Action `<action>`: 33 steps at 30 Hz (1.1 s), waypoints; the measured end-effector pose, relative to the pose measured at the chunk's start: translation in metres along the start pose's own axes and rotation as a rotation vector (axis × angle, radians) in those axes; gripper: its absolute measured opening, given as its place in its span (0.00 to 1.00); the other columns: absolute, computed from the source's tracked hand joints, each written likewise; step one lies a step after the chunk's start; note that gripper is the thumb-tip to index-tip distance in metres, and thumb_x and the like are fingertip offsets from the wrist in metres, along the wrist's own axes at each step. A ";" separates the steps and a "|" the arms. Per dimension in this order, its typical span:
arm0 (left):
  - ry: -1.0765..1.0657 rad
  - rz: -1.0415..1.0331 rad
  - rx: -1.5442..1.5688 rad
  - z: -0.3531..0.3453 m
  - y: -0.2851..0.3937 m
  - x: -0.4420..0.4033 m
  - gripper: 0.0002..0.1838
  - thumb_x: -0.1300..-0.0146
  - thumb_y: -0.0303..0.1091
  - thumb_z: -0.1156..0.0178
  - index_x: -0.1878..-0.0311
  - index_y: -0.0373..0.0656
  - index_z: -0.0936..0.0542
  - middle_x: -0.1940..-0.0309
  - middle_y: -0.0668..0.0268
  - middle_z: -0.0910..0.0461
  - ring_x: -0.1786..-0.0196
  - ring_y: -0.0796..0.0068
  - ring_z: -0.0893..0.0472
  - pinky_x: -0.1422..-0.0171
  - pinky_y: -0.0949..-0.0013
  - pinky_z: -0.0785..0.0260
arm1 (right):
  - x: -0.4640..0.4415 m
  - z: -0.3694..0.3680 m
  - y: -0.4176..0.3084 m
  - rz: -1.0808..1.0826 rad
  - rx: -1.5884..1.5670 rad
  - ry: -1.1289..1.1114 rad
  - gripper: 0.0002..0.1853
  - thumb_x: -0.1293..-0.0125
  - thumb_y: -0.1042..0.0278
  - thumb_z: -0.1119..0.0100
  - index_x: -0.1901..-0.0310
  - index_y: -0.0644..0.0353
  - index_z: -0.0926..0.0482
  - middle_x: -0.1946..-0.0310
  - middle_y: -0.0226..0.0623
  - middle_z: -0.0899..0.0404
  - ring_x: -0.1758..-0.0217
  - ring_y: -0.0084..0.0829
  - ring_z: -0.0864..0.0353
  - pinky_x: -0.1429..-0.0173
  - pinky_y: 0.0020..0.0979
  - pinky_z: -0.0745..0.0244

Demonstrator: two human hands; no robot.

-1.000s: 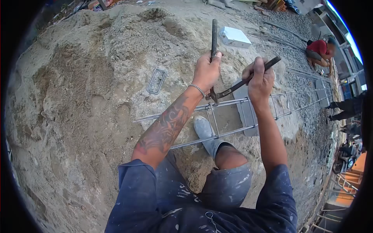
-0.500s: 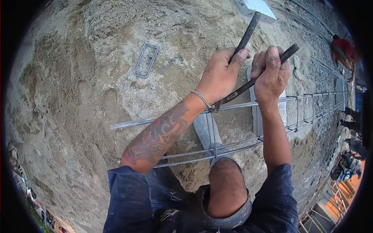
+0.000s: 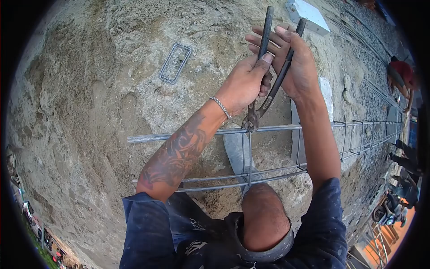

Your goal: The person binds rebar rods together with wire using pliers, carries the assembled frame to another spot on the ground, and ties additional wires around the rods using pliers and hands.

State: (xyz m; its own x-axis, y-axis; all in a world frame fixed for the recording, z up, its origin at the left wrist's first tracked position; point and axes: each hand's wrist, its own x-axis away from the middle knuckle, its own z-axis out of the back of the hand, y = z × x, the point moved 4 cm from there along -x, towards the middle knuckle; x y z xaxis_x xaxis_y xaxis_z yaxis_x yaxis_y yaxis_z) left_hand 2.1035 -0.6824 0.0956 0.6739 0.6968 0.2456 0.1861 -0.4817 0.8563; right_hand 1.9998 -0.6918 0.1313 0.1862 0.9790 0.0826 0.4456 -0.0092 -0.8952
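Note:
A pair of long-handled pincers (image 3: 273,93) stands over the rebar cage (image 3: 286,128), its jaws at the near-vertical stirrup (image 3: 247,154) on the upper bar. My left hand (image 3: 251,83) is closed round the left handle, thumb along it. The right handle lies in my right hand (image 3: 299,62), hooked by the thumb, while the fingers stretch loosely behind both handles. The handles are a little apart. Whether wire sits in the jaws is too small to make out.
Loose rectangular stirrups (image 3: 175,63) lie on the sandy ground. A pale block (image 3: 309,17) is at the top, and another slab (image 3: 326,96) is partly behind my right arm. My knee (image 3: 265,217) is below the cage. A person in red (image 3: 402,74) bends at far right.
The pincers have swung upright and their handles have come nearer each other. My right hand has moved up and left, its fingers loosening from a tight grip.

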 end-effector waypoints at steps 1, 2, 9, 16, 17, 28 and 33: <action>0.005 -0.010 -0.049 0.002 0.001 0.001 0.18 0.30 0.49 0.58 0.65 0.42 0.33 0.77 0.70 0.34 0.74 0.80 0.34 0.69 0.76 0.39 | -0.003 -0.007 -0.001 -0.035 -0.017 -0.113 0.18 0.34 0.60 0.54 0.53 0.70 0.34 0.53 0.55 0.29 0.47 0.45 0.27 0.44 0.36 0.29; 0.006 -0.008 -0.050 0.004 0.002 0.002 0.18 0.30 0.49 0.58 0.65 0.42 0.33 0.77 0.70 0.34 0.74 0.80 0.34 0.69 0.76 0.39 | -0.003 -0.014 -0.005 -0.078 -0.014 -0.056 0.20 0.35 0.50 0.49 0.63 0.64 0.33 0.66 0.43 0.27 0.62 0.33 0.23 0.59 0.30 0.25; -0.273 0.074 0.062 -0.007 -0.012 0.001 0.15 0.35 0.43 0.47 0.60 0.39 0.29 0.73 0.67 0.28 0.73 0.79 0.30 0.66 0.75 0.35 | -0.007 -0.003 -0.009 -0.083 0.017 0.010 0.27 0.35 0.39 0.56 0.60 0.61 0.34 0.76 0.25 0.40 0.76 0.17 0.40 0.71 0.21 0.40; -0.448 0.344 0.079 -0.029 -0.019 -0.008 0.11 0.45 0.36 0.36 0.74 0.43 0.28 0.84 0.76 0.37 0.83 0.85 0.38 0.79 0.78 0.46 | 0.006 0.015 -0.020 0.052 -0.045 0.146 0.23 0.35 0.39 0.56 0.69 0.55 0.38 0.82 0.21 0.44 0.83 0.14 0.46 0.77 0.19 0.45; -0.382 0.375 -0.001 -0.029 -0.021 -0.008 0.11 0.46 0.34 0.36 0.76 0.43 0.29 0.85 0.77 0.38 0.84 0.86 0.40 0.80 0.78 0.48 | 0.011 0.014 -0.022 0.079 -0.038 0.199 0.23 0.34 0.40 0.56 0.70 0.54 0.38 0.82 0.21 0.44 0.84 0.14 0.46 0.78 0.19 0.45; -0.267 0.098 -0.685 -0.051 -0.003 -0.002 0.21 0.59 0.41 0.34 0.78 0.26 0.26 0.83 0.57 0.27 0.78 0.71 0.26 0.71 0.67 0.33 | 0.059 0.039 -0.038 0.311 -0.102 0.303 0.25 0.39 0.36 0.51 0.72 0.53 0.38 0.83 0.21 0.43 0.85 0.15 0.45 0.81 0.20 0.44; -0.286 0.012 -0.802 -0.063 -0.016 0.001 0.23 0.60 0.41 0.34 0.76 0.25 0.25 0.81 0.47 0.25 0.76 0.62 0.23 0.67 0.64 0.30 | 0.078 0.046 -0.041 0.421 -0.178 0.408 0.25 0.39 0.36 0.53 0.73 0.52 0.38 0.85 0.19 0.44 0.87 0.14 0.45 0.83 0.19 0.41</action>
State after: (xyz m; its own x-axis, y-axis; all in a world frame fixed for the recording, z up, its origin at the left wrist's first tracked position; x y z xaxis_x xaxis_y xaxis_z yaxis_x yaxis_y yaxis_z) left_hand 2.0558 -0.6407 0.1113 0.8476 0.4808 0.2247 -0.3122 0.1094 0.9437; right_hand 1.9560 -0.6061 0.1546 0.6828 0.7273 -0.0693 0.3937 -0.4462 -0.8037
